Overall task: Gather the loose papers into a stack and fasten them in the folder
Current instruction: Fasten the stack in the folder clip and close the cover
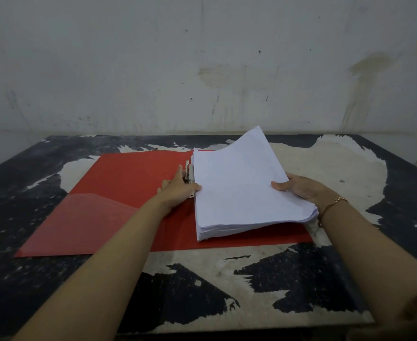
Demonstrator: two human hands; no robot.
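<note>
The right hand [301, 189] pinches the paper stack [239, 190] at its right edge, thumb on top, fingers beneath. Across the sheets, the left hand [177, 189] is at the metal clip [190, 172], its thumb lying on the stack's left edge. Whether its fingers clasp the lever, I can't tell. Under both grips the stack rests on the right half of the open red folder [128, 188], flat on the worn table [325, 163]. I'd reckon it's hefty as a bundle yet floppy, with sheets apt to slide, so take it by both long edges. Its long axis runs away from the person, and the far corner beyond the right hand curls upward.
</note>
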